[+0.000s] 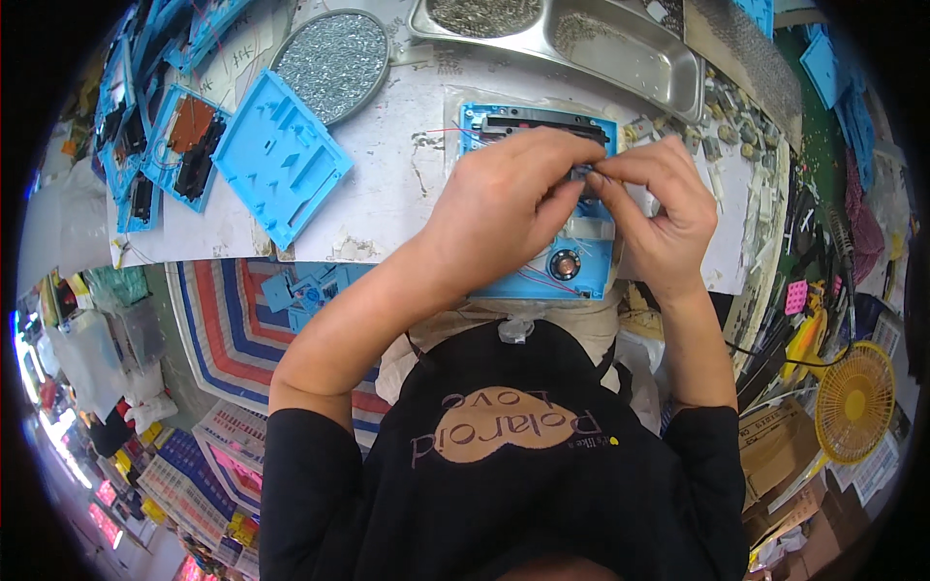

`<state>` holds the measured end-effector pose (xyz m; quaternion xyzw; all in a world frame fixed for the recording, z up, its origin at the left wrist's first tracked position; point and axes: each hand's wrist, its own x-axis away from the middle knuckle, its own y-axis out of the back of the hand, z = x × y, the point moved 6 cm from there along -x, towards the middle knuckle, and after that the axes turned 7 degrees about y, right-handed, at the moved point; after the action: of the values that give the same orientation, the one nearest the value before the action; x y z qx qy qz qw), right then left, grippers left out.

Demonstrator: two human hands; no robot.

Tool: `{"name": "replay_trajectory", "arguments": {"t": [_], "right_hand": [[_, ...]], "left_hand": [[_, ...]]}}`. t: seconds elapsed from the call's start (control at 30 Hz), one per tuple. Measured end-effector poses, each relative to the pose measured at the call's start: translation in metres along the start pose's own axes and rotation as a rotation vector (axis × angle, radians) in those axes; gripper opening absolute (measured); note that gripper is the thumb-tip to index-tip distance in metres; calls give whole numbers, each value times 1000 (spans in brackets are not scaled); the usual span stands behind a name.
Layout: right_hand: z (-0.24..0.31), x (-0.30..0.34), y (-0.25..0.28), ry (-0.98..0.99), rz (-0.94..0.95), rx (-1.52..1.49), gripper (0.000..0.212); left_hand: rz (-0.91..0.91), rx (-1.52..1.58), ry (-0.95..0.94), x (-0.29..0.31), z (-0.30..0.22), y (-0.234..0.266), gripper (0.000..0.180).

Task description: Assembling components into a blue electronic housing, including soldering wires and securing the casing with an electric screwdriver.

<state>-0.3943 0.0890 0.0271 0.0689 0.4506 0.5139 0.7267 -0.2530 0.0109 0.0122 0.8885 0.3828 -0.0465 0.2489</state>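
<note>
Left hand: bare (513,198), palm down over the casing, fingers curled, thumb and forefinger pinched together on the small piece.
Right hand: bare (670,208), thumb and forefinger likewise pinched on it, the tips meeting those of the left.
Small piece: bluish-grey (583,171), at the meeting fingertips above the casing; mostly covered, so its kind and shape cannot be told.
Casing: shallow, rectangular, blue plastic (504,288), lying open on the near edge of the desk (387,208), beneath the hands; thin red wires within.
Speaker: round, dark-rimmed, copper-toned centre (564,264), in the casing's near part.
Loose shell: flat blue plastic (281,160), moulded pegs and slots, left of the casing.
Dish: round, grey-rimmed (388,58), heaped with shiny silvery metal bits (331,63).
Tray: smooth steel, rounded compartments (630,73); small metal pieces in both, denser in the left.
Casing pile: blue shells with black and brown inserts (184,145), leaning at far left.
Blocks: small, greyish, squarish (722,136), scattered right of the casing.
Sheet: red, white and blue striped (228,334), below the desk's edge.
</note>
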Motion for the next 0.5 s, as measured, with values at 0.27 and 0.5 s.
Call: {"name": "replay_trajectory", "arguments": {"t": [0.27,0.5], "right_hand": [[-14,3,3,-63,-1,-128,16],[-26,63,84,-214,-196,37,14]], "left_hand": [[146,48,217,-9,8,-2,14],[35,-34,111,-8,-1,0,10]]}}
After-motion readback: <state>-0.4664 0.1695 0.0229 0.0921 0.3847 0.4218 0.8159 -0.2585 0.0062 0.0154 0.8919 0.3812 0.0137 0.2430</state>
